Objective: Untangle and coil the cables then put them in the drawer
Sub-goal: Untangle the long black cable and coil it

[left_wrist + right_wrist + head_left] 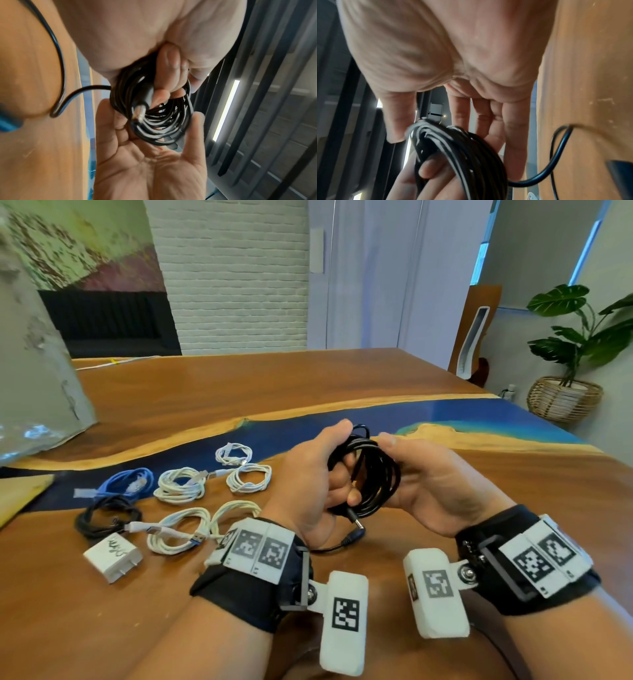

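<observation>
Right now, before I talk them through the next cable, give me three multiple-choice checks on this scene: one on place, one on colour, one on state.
1. Where does the white charger plug lie?
A. On the table, near the coils to the left of the left hand
B. In the right hand
C. In the plant basket

2. What colour is the cable held between the hands?
A. White
B. Blue
C. Black

3. How far along is that cable?
A. Lying straight on the table
B. Mostly coiled, with a tail trailing onto the table
C. Wrapped round the charger plug

Answers:
1 A: it sits on the wooden table beside the white coils.
2 C: the loops look black in all three views.
3 B: the left hand grips the loops, the right hand steadies them, and a loose tail runs onto the table.
</observation>
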{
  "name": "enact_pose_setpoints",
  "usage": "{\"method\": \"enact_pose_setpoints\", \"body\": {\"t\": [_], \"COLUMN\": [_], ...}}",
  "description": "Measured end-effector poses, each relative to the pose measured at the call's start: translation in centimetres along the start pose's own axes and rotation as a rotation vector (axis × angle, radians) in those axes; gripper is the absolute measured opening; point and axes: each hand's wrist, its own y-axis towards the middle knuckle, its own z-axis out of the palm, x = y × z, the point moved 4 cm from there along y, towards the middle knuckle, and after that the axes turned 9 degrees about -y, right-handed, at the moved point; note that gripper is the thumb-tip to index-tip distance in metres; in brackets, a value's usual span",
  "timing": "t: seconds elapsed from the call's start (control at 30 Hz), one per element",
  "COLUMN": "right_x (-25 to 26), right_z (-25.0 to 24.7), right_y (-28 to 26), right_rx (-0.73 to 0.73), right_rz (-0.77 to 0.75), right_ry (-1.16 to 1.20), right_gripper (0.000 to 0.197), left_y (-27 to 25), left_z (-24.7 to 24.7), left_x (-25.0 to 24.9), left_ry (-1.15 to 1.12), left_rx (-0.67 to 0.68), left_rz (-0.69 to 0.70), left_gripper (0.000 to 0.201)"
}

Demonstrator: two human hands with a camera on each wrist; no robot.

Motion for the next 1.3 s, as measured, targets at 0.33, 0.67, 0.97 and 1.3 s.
{"method": "enact_pose_setpoints", "body": {"t": [0.33,0.67,0.97,1.3], "right_x": [-0.5,-1.1,0.2,2.4], "right_z": [0.5,-0.4,-0.9,-0.1], "right_y": [1.1,1.5,0.9,-0.1], "right_rx": [-0.069,-0.247,-0.314,-0.194], "right_rz": [-0.07,-0.203,-0.33,-0.268], "right_ry": [-0.049,-0.153,-0.038,0.051], "right_gripper": [0.025,0.045,0.076,0.031], "left_y": [0.6,0.6,0.8,1.7], "left_z": [0.0,-0.8,-0.8,-2.9], "left_x": [0.5,1.2,2.2,1.0], "left_ry": [-0.006,-0.222,-0.226,-0.161], "left_rx": [-0.027,0.002,-0.015,-0.138], "left_rz": [-0.024,-0.128,-0.179,-0.029], "left_gripper": [0.042,0.042,0.04,0.039]}}
